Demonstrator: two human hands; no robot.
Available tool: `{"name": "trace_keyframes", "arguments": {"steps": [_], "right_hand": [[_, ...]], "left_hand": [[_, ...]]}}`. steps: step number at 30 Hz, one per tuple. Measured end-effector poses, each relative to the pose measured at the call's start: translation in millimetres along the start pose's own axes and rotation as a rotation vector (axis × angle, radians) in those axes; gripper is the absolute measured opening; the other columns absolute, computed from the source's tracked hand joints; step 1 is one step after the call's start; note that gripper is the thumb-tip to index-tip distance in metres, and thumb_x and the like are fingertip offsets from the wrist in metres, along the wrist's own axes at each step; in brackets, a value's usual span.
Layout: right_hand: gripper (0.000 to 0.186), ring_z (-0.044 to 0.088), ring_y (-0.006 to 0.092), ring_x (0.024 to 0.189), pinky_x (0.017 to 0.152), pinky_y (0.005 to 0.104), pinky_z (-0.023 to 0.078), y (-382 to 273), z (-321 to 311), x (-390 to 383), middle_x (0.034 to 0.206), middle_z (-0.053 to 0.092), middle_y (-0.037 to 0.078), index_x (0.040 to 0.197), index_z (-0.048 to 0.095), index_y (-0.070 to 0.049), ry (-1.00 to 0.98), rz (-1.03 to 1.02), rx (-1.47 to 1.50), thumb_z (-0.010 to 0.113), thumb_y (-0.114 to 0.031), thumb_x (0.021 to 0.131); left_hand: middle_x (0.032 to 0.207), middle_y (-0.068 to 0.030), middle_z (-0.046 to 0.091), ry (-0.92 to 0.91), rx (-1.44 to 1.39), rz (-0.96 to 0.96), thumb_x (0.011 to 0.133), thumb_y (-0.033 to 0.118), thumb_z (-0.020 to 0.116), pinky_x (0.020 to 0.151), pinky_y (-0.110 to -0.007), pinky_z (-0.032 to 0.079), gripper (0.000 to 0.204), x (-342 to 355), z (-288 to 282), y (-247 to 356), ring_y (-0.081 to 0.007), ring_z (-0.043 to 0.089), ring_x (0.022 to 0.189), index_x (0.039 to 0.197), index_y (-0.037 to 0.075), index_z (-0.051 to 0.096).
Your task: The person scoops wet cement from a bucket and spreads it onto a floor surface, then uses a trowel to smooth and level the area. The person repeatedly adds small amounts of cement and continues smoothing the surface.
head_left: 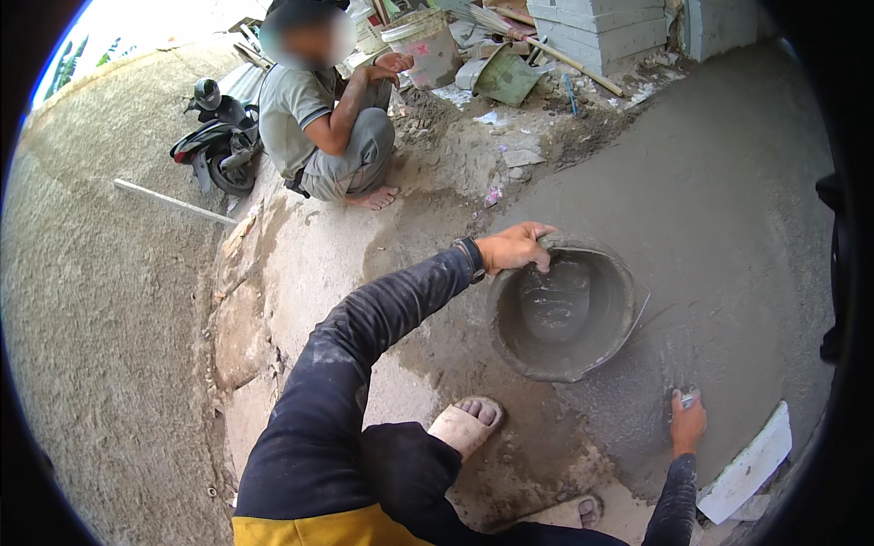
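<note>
My left hand [517, 248] grips the rim of a round bucket [616, 338], thumb over the inside edge. The bucket is smeared with grey cement, and a little wet liquid shines on its bottom. Low on the right, my right hand [688, 429] is closed around a small object with a pale, metallic-looking end [687, 399]. The rest of that object is hidden by the fingers or lost against the grey. This hand is down at the wet cement surface [728, 218], which spreads across the right side.
A white board piece [748, 462] lies beside my right forearm. Another person [326, 127] squats at the upper left, near a parked motorbike [221, 136]. Behind are a white bucket [424, 47], a tilted greenish container [510, 75], a long stick [575, 65] and pale blocks [596, 32].
</note>
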State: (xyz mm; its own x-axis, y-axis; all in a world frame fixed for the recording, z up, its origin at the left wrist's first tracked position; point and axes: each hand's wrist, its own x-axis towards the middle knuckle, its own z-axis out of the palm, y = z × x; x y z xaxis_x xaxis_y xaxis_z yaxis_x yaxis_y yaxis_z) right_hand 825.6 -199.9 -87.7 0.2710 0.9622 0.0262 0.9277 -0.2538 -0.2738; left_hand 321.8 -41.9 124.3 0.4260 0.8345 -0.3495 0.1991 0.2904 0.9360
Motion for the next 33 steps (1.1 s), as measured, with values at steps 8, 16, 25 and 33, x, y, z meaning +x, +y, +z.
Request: {"name": "trace_keyframes", "arguments": {"steps": [8, 16, 25, 33], "right_hand": [[0.052, 0.068, 0.0488, 0.085, 0.078, 0.0561, 0.051, -22.4, -2.7, -39.9, 0.088, 0.072, 0.027, 0.108, 0.064, -0.001, -0.189, -0.056, 0.225, 0.065, -0.051, 0.093], [0.046, 0.072, 0.0403, 0.071, 0.065, 0.0508, 0.056, -72.3, 9.5, -62.3, 0.076, 0.072, 0.021, 0.099, 0.064, -0.009, -0.345, -0.412, -0.115, 0.070, -0.053, 0.086], [0.076, 0.063, 0.0476, 0.115, 0.099, 0.0523, 0.048, 21.2, -3.5, 63.3, 0.119, 0.068, 0.032, 0.129, 0.059, 0.007, 0.095, 0.356, 0.292, 0.058, -0.061, 0.094], [0.074, 0.071, 0.0279, 0.085, 0.082, 0.0421, 0.058, -105.8, 20.4, 0.1, 0.092, 0.070, 0.018, 0.132, 0.056, 0.008, -0.466, -0.059, 0.408, 0.056, -0.058, 0.099]], "left_hand": [[0.095, -0.0044, 0.072, 0.066, 0.013, -0.027, 0.081, -0.005, 0.066, 0.081, -0.026, 0.053, 0.072, 2.9, 11.2, -5.3, -0.0111, 0.067, 0.082, 0.150, -0.003, 0.044], [0.103, -0.0084, 0.072, 0.143, 0.190, -0.051, 0.081, 0.002, 0.071, 0.086, -0.028, 0.052, 0.065, 1.8, 15.9, -4.3, -0.0142, 0.066, 0.088, 0.143, -0.005, 0.052], [0.089, -0.0074, 0.073, 0.246, -0.038, -0.026, 0.078, -0.004, 0.063, 0.083, -0.025, 0.052, 0.074, -17.7, -9.5, -22.3, -0.0122, 0.068, 0.080, 0.149, -0.005, 0.043], [0.091, -0.0040, 0.069, 0.313, -0.064, -0.003, 0.079, -0.003, 0.060, 0.080, -0.027, 0.054, 0.044, -19.0, -32.9, -30.6, -0.0131, 0.065, 0.081, 0.123, 0.002, 0.064]]}}
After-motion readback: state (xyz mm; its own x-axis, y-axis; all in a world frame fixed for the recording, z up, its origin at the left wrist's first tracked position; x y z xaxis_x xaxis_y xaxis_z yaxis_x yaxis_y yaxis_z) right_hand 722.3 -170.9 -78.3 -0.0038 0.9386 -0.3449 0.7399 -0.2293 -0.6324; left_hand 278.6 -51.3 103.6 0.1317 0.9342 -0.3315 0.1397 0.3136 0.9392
